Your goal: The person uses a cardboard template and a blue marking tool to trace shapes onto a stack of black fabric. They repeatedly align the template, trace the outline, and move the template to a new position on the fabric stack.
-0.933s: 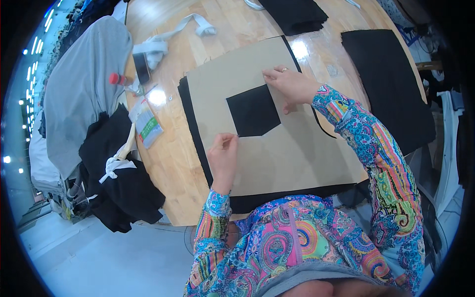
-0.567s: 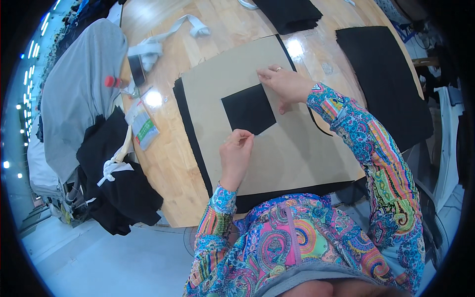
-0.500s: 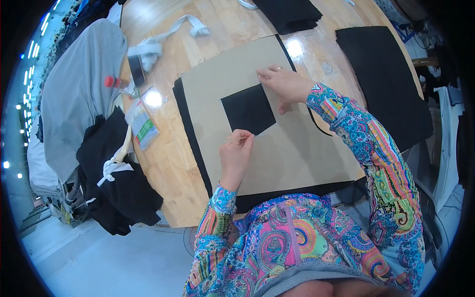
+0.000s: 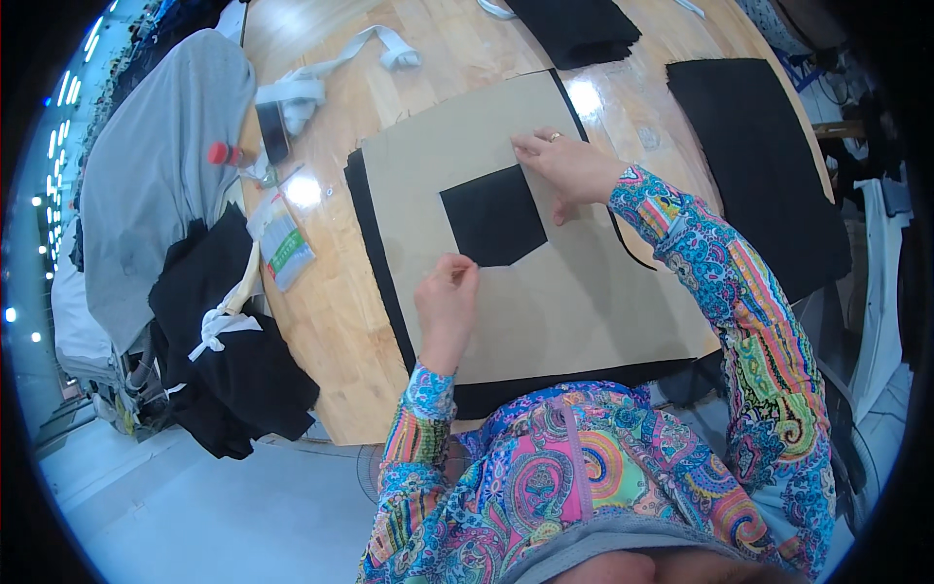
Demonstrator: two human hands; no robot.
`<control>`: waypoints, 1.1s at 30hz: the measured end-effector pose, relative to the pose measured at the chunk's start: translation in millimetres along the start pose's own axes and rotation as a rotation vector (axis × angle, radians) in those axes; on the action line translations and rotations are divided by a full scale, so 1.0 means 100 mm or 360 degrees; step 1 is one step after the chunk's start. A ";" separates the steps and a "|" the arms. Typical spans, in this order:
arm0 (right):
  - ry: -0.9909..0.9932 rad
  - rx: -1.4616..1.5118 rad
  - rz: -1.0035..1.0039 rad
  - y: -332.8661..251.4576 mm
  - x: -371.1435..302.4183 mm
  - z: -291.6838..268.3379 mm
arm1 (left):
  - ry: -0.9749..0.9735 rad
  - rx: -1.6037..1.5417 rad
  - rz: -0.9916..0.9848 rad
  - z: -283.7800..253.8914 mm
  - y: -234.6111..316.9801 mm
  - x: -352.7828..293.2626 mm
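A beige sheet point(image 4: 584, 311), stiff and flat like a card pattern, lies over black cloth point(image 4: 467, 397) that shows along its edges. At its middle is a five-sided, pocket-shaped black area point(image 4: 494, 219); whether it is a cut-out or a piece on top I cannot tell. My left hand point(image 4: 448, 307) is pinched at the lower left corner of that shape, thumb and finger together. Anything between those fingertips is too small to make out. My right hand point(image 4: 572, 173) rests on the sheet by the shape's upper right side, fingers stretched and thumb apart.
Black cloth pieces lie at the right point(image 4: 754, 165) and far side point(image 4: 574, 29) of the wooden table point(image 4: 341, 360). To the left are a white strap point(image 4: 292, 92), a dark phone-like object point(image 4: 273, 134), a red-capped item point(image 4: 224, 154), a plastic packet point(image 4: 284, 248) and draped grey cloth point(image 4: 165, 195).
My left hand has slid left along the shape's lower edge, from near its bottom point to the lower left corner. My right hand stays in place on the sheet.
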State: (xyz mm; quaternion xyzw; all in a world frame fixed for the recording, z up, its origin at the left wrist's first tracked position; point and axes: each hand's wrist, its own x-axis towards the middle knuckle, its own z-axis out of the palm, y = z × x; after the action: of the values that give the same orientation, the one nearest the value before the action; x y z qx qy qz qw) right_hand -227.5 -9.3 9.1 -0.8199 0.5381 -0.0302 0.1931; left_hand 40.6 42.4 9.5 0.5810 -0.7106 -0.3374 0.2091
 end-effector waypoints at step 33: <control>-0.0193 0.0081 0.0107 -0.07 0.01 -0.12 | -0.0040 -0.0505 -0.0159 0.10 0.12 -0.05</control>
State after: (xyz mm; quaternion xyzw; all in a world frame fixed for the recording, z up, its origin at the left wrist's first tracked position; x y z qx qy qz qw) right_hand -224.1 -11.4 22.4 -0.7966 0.5516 0.0125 0.2470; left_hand 26.4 50.5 12.0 0.5709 -0.6213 -0.4626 0.2723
